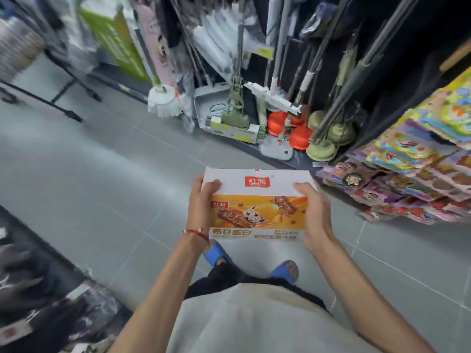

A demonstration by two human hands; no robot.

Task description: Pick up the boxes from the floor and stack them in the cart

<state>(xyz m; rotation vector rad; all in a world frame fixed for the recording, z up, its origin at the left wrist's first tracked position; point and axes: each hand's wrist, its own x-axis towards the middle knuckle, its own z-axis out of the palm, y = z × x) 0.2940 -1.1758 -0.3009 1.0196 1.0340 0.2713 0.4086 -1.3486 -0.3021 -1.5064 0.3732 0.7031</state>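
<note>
A shop aisle ran across a grey tiled floor, and much of the view was blurred. Mops, plungers and other long-handled cleaning tools stood against a dark shelf ahead, with a dustpan leaning among them. To the right, colourful packets lay stacked on a low shelf. At lower left, dark goods could not be made out.

The person stood in blue sandals and held one box in the air in front of the body, above the floor and the feet. The box was white on top with a red logo, and orange on the near face with printed snack bars. The left hand gripped the box's left end, thumb curled over the top; a red cord circled that wrist. The right hand gripped the right end the same way, thumb on top, fingers hidden behind the side. No cart showed in view.
</note>
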